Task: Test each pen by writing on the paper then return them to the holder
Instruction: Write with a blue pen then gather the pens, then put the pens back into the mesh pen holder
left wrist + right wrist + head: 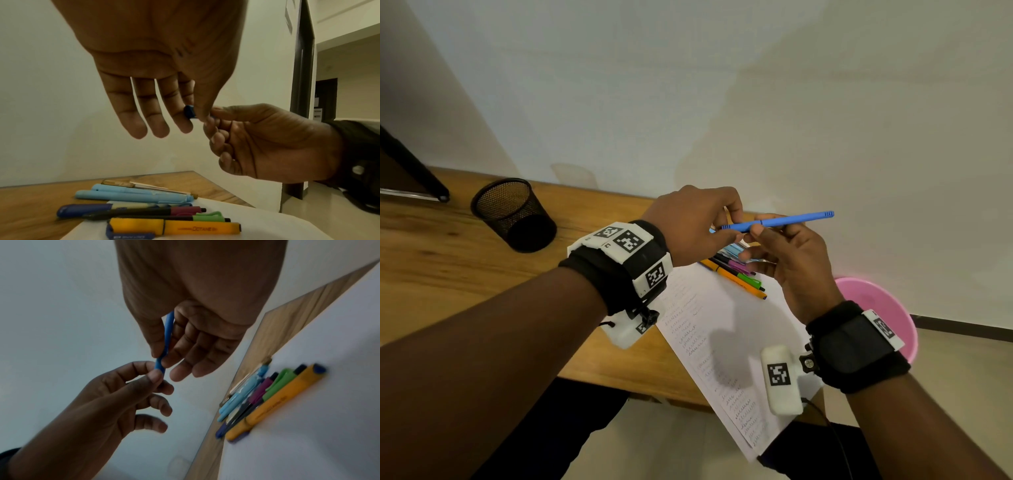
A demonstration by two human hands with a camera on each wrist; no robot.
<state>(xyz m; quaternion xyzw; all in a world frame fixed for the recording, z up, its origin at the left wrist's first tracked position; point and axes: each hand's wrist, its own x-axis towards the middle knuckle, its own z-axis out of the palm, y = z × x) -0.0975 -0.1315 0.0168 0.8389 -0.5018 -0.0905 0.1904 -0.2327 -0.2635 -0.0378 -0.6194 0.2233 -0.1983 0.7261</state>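
A blue pen (787,219) is held level in the air above the desk, between both hands. My left hand (729,230) pinches its left end with thumb and forefinger; in the left wrist view the other fingers (133,123) hang straight. My right hand (751,234) pinches the barrel near the middle. In the right wrist view the pen (167,335) runs between that hand's thumb and forefinger. The black mesh holder (513,214) stands at the left of the desk and looks empty. White paper (722,342) with rows of scribbles lies under my hands.
Several pens (736,272), among them orange, green, purple and light blue, lie in a bunch at the paper's far end. A pink bowl (876,308) sits past the desk's right end. The wall runs close behind the wooden desk (448,267).
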